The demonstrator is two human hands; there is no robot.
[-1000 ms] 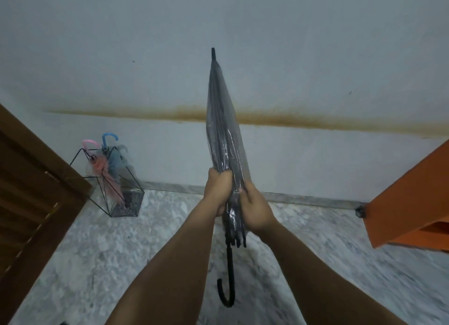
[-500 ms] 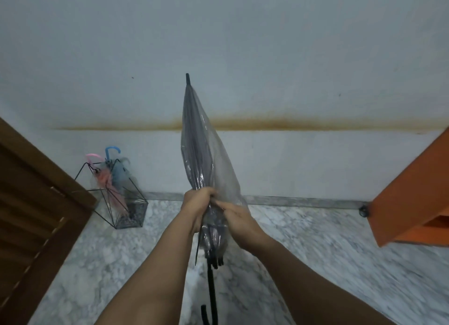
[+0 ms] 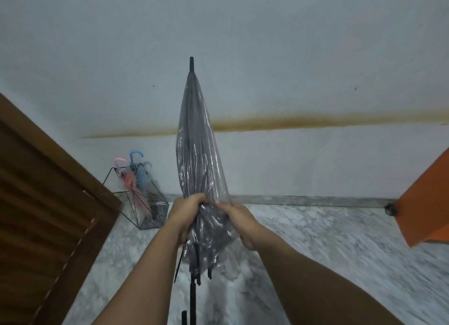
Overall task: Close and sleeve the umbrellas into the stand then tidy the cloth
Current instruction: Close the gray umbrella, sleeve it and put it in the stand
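Two hands hold one closed clear umbrella point(image 3: 199, 169) upright in front of a pale wall point(image 3: 291, 57), its dark tip pointing up and its black shaft and hooked handle hanging down toward the marble floor point(image 3: 328, 252). The left hand point(image 3: 185, 218) is wrapped around the gathered canopy from the left side; the right hand point(image 3: 239, 224) pinches and presses the loose plastic folds from the right, fingers closed on the film. Below the hands the canopy skirt bulges out, not yet wound flat, and several black rib ends poke out under it.

My reading is that the folds are being gathered so the umbrella can go into the wire stand point(image 3: 143, 203), which sits on the floor against the wall, well to the left, beside a wooden door point(image 3: 48, 203). That stand already carries a pink umbrella point(image 3: 132, 186) and a blue umbrella point(image 3: 141, 176), close together.

Risks from here: the slick film may slip out of the pinch and spring open again if either hand loosens. A protruding rib end could snag or pierce the plastic if the folds are twisted hard. Lowered while puffy, the canopy might catch on the stand's thin angled wires or jostle the two umbrellas inside. An orange panel point(image 3: 425, 203) juts in at right; a wide swing could strike it.
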